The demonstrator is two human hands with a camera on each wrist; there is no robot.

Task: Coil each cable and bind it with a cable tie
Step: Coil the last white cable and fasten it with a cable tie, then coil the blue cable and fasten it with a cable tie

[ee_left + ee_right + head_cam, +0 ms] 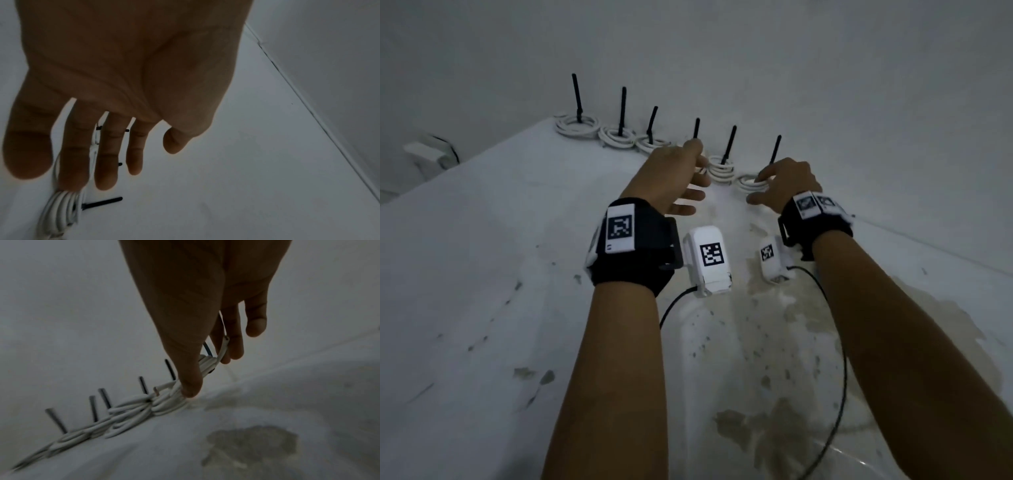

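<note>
Six coils of white cable lay in a row along the far edge of the white table (482,240), close against the wall (825,85). The row ran from the far left toward the near right. Each coil was a flat ring of several loops bound by a black cable tie whose free tail stood up nearly vertical, leaning slightly against the wall.

The nearest coil (751,182) sat at the right end of the row. The right hand (787,185) grasped it, thumb and fingers curled round its loops; in the right wrist view the thumb pressed on the coil (174,402) and a bare cut end of cable poked out beside it. Its tie tail (774,149) rose just behind the fingers.

The left hand (674,178) hovered over the fourth coil, fingers loosely spread, grasping nothing. In the left wrist view one fingertip appeared to touch a coil (61,211).
</note>
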